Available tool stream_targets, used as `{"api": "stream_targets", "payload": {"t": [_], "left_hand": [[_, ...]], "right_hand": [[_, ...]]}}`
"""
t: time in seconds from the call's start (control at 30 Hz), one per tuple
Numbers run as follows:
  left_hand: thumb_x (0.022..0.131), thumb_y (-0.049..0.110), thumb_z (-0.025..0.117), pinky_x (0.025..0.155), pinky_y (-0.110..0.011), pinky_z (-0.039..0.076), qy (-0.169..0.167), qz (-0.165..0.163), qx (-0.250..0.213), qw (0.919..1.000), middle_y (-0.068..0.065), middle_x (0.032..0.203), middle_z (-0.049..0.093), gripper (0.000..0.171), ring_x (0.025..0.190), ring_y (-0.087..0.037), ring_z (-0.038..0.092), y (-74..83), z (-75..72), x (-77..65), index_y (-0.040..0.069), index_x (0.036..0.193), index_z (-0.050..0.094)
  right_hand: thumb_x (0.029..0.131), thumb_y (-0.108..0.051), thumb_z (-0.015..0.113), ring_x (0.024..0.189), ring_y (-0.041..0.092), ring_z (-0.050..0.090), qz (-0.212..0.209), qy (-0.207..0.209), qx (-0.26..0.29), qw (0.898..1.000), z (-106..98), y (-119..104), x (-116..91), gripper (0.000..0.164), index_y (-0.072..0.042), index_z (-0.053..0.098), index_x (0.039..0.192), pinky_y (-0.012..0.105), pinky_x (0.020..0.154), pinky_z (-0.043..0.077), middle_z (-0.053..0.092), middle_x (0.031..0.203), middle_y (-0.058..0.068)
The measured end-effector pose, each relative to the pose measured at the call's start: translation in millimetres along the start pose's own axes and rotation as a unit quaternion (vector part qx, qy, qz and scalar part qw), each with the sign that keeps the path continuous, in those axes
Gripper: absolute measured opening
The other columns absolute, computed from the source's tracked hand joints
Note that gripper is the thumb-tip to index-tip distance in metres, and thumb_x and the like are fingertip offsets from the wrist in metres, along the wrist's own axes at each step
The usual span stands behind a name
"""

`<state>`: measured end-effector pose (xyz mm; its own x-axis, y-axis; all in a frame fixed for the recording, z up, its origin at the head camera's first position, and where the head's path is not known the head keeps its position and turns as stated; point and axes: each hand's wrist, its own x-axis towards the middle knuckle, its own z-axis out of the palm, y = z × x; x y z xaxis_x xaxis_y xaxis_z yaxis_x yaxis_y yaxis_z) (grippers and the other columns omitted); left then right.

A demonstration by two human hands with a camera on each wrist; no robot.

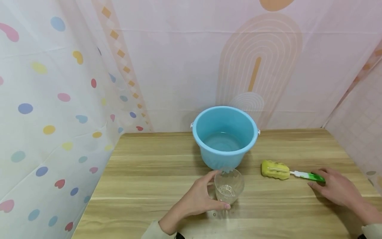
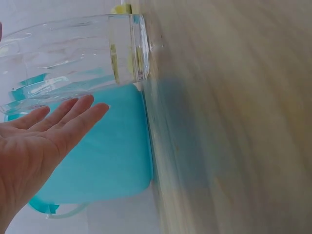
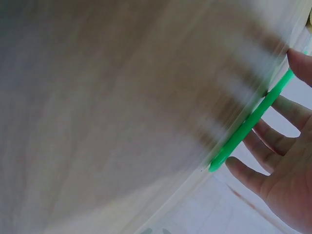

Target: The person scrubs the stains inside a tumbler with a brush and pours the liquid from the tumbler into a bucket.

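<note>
Now glass (image 1: 229,186) between thumb, fingers of left grip (image 1: 199,198)

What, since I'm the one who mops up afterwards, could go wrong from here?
The glass looks smooth, and the left hand has its thumb and fingers around it, so it might slip.

The bucket just behind holds what looks like water; a bump could slop some onto the table.

The brush lies right of the glass with the right hand at its handle; a careless leftward sweep might knock the glass over.
</note>
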<state>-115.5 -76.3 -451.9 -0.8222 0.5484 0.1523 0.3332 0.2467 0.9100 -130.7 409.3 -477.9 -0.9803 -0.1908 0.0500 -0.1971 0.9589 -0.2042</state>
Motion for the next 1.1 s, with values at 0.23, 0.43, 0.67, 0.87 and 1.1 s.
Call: {"api": "stream_targets", "payload": {"t": [0.23,0.43,0.67,0.87,1.1], "left_hand": [[0.077,0.035,0.096,0.108,-0.037,0.05,0.003,0.001,-0.002,1.0,-0.004,0.153,0.053,0.098,0.138,-0.025,0.054,-1.2,1.7,2.1,0.012,0.157,0.044],[0.076,0.034,0.096,0.107,-0.037,0.051,0.0,-0.01,-0.001,0.9999,-0.013,0.152,0.053,0.096,0.136,-0.028,0.055,0.0,3.4,3.7,0.012,0.155,0.046],[0.075,0.033,0.097,0.107,-0.04,0.05,0.002,-0.003,-0.006,1.0,-0.009,0.149,0.056,0.098,0.134,-0.025,0.056,-0.8,4.6,5.8,0.015,0.156,0.045],[0.073,0.027,0.099,0.109,-0.042,0.049,0.003,0.005,-0.024,0.9997,-0.01,0.148,0.058,0.098,0.133,-0.028,0.058,-2.7,4.4,7.5,0.016,0.155,0.045],[0.072,0.027,0.099,0.108,-0.044,0.049,-0.001,-0.02,-0.028,0.9994,-0.008,0.147,0.058,0.098,0.133,-0.026,0.056,-4.0,6.5,9.1,0.011,0.153,0.047]], "right_hand": [[0.088,-0.023,0.085,0.098,0.055,0.064,-0.019,0.026,0.008,0.999,-1,-1,2,0.049,0.011,0.069,0.12,0.068,0.075,0.054,0.063,0.117,0.036],[0.086,-0.017,0.085,0.093,0.05,0.067,-0.023,0.027,0.009,0.999,-3,0,3,0.044,0.012,0.07,0.116,0.064,0.072,0.056,0.065,0.114,0.034],[0.088,-0.017,0.083,0.094,0.048,0.068,-0.018,0.005,0.012,1.0,-5,0,5,0.038,0.01,0.071,0.113,0.063,0.074,0.056,0.067,0.112,0.031],[0.09,-0.019,0.081,0.097,0.05,0.067,-0.014,-0.014,0.018,1.0,-9,-1,8,0.04,0.011,0.069,0.114,0.064,0.078,0.055,0.067,0.113,0.03],[0.089,-0.017,0.081,0.086,0.036,0.068,-0.008,-0.021,0.04,0.999,-14,0,7,0.038,0.013,0.068,0.111,0.06,0.073,0.056,0.071,0.101,0.022]]}}
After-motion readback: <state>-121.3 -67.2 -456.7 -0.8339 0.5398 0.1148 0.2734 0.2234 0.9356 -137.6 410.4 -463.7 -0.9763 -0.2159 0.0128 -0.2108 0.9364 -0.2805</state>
